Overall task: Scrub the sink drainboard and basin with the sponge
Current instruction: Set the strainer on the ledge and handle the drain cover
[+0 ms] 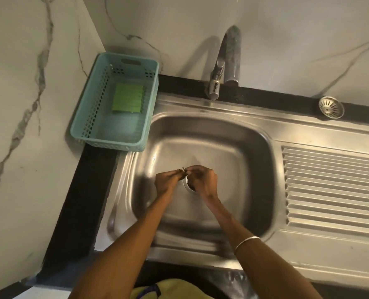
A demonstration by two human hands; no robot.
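drain opening point(189, 187): mostly covered by the two hands, only a bright curved sliver of its rim shows
thing pinched between the hands point(183, 170): small, dark, too small to tell what it is
left hand point(166, 180): fingertips blurred where they meet the right hand point(203, 181)
drainboard point(332, 186): ribs run off the right edge
yellow-green cloth point(149, 290): cut off by the bottom edge
tap point(224, 61): its base blurred against the sink rim
sponge point(127, 98): far edge soft, thickness not readable

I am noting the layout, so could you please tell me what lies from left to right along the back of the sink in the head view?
Teal basket holding the green sponge → faucet → loose drain strainer.
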